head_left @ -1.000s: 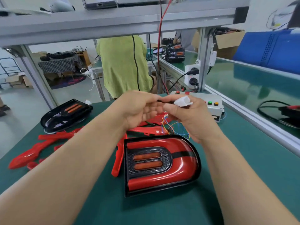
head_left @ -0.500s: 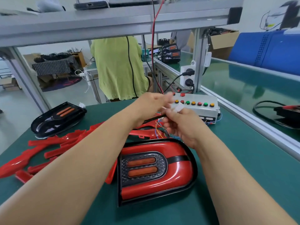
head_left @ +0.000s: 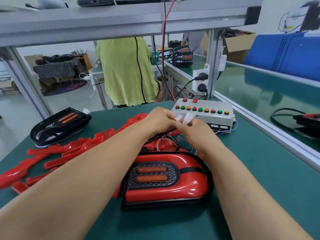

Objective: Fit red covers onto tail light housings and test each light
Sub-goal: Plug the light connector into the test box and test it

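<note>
A tail light (head_left: pixel 166 179) with its red cover fitted lies on the green mat in front of me; its two amber strips look unlit. Just beyond it, my left hand (head_left: pixel 159 121) pinches one white connector (head_left: pixel 178 117) on a black cable. My right hand (head_left: pixel 197 130) pinches a second white connector (head_left: pixel 188 117) with thin coloured wires. The two connectors sit side by side, nearly touching. Directly behind them stands the white test box (head_left: pixel 204 116) with its row of coloured buttons.
Loose red covers (head_left: pixel 65 153) are spread over the left of the mat. A bare black housing (head_left: pixel 59 126) lies at the far left. A person in a green shirt (head_left: pixel 126 71) stands behind the bench. An aluminium rail (head_left: pixel 270 125) borders the right side.
Both hands have lowered and moved towards the test box. The right-hand connector, held up and apart a second ago, now sits against the one in my left hand.
</note>
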